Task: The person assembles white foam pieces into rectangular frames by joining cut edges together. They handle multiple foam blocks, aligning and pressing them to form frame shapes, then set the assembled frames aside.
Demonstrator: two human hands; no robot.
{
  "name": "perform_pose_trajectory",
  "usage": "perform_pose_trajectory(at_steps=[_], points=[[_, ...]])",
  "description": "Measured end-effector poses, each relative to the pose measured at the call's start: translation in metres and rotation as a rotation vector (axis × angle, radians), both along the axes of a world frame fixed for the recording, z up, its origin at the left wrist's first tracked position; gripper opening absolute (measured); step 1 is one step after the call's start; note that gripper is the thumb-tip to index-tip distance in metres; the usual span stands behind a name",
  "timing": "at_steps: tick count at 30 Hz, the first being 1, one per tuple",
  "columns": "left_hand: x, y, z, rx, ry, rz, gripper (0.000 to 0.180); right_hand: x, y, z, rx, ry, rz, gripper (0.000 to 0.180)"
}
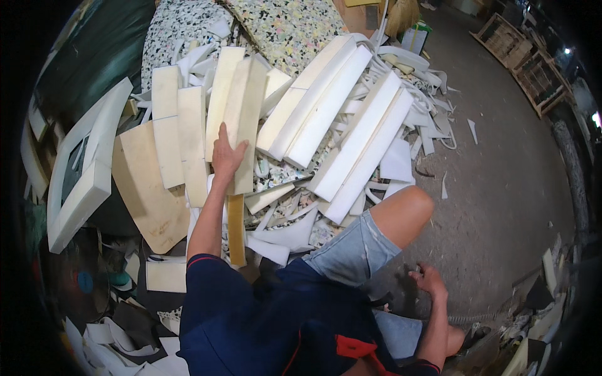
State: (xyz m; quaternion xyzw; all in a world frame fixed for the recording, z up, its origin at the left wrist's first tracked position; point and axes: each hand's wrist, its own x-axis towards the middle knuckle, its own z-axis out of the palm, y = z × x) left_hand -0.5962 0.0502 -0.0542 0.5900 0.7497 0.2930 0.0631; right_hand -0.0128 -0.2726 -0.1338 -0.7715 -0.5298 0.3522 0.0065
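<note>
Left hand (227,156) rests on a cream foam block (249,103).

No words, numbers or signs can be read here. The green-and-white package (415,39) near the upper edge may carry some printing, but it is too small and blurred to make out.
</note>
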Motion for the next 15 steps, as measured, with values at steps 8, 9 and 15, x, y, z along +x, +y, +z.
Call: perform_pose_trajectory(at_steps=[8, 9, 15], points=[[0.018, -0.014, 0.056, 0.113, -1.067, -0.279, 0.077, 0.004, 0.031, 0.024, 0.351, 0.145, -0.295, 0.044], [0.037, -0.023, 0.055, 0.121, -1.065, -0.375, 0.077, -0.004, 0.042, 0.041, 0.606, 0.188, -0.256, 0.04], [0.161, -0.076, 0.046, -0.057, -1.203, -0.627, 0.074, -0.112, 0.115, 0.154, 0.951, 0.551, -0.241, 0.053]])
